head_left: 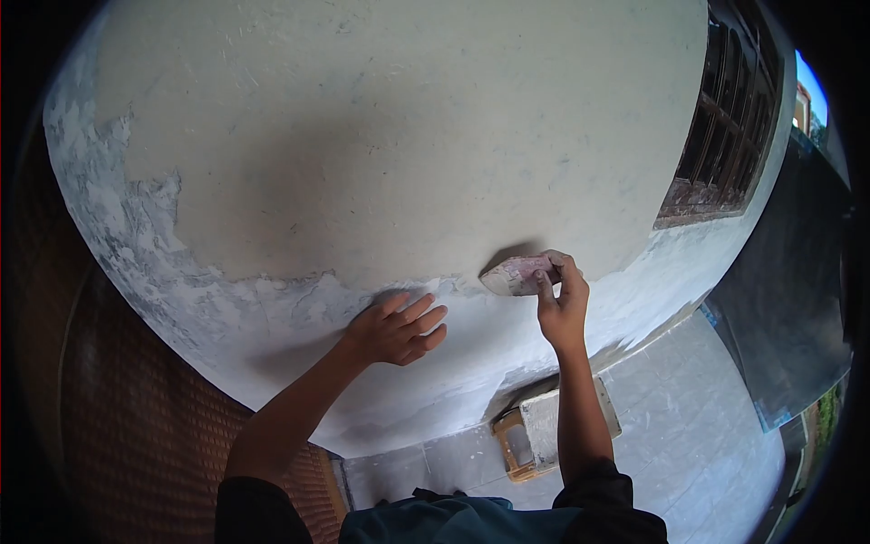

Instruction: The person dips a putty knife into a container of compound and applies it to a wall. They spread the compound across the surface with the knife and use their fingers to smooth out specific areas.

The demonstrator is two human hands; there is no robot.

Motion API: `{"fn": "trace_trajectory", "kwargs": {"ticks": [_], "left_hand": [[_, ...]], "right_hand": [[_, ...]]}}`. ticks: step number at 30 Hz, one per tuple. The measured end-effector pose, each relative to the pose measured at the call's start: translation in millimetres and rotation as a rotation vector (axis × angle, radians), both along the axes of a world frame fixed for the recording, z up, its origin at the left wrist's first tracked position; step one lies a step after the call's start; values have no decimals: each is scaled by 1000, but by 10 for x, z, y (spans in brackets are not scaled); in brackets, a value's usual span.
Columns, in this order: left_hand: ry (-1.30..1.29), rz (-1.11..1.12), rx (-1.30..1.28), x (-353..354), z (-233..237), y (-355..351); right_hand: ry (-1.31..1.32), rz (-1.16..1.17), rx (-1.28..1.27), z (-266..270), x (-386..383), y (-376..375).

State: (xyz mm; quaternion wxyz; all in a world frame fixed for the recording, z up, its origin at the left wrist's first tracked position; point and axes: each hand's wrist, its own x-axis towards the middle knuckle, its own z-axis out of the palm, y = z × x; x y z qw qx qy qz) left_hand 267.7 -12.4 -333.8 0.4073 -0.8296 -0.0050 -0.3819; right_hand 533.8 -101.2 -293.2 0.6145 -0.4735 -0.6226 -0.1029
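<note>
In my right hand [564, 304] is a thin, pinkish flat piece [517, 276] smeared with white, pinched between thumb and fingers. Its exact kind I cannot tell. The piece is up against the wall [435, 163], just where the bare beige upper part meets the white coated band [471, 326]. To the left, my left hand [399, 328] is open, fingers apart, close to the white band and casting a shadow on it. Rough white patches run along the wall's left side and below the beige area.
A stool [544, 428] with a whitish top stands on the grey tiled floor [675, 408] below my right arm. A brown woven panel [145, 408] borders the left. At upper right is a barred wooden window [725, 109], with a dark sheet [788, 281] beyond it.
</note>
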Motion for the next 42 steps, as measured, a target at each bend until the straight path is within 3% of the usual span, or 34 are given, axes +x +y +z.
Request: {"fn": "trace_trajectory", "kwargs": {"ticks": [2,5,10,13,18,21,24,26,28,30,32,34,35,40,42], "left_hand": [[12,3,0,-6,-18,-10],[-15,-12,4,2,-19,21],[2,11,4,-4,-23,1],[-4,14,8,-7,-29,5],[7,22,0,-3,-35,3],[0,8,7,-9,-34,-2],[-11,-1,-4,-1,-20,5],[-6,2,-10,3,-30,-7],[-10,-8,10,0,-13,4],[-7,-7,3,-5,-17,1],[-10,-10,-10,3,-13,14],[-23,8,2,5,-26,-4],[-19,7,-5,4,-39,-10],[-13,-24,-12,-1,-24,7],[-14,-18,-7,8,-24,16]], "right_hand": [[-63,-38,-45,-59,75,39],[259,-7,48,-29,153,32],[41,6,-32,-163,79,58],[376,51,45,-106,152,57],[194,115,-114,-164,15,36],[444,70,41,-161,96,59],[437,189,-25,-228,-69,8],[192,128,-33,-302,-188,70],[234,31,-50,-261,-153,95],[447,34,56,-212,-91,73],[470,53,28,-242,-94,20],[179,58,-24,-268,-173,1],[152,16,4,-235,-208,38],[375,16,37,-134,-116,50],[119,-10,14,-200,-171,55]]}}
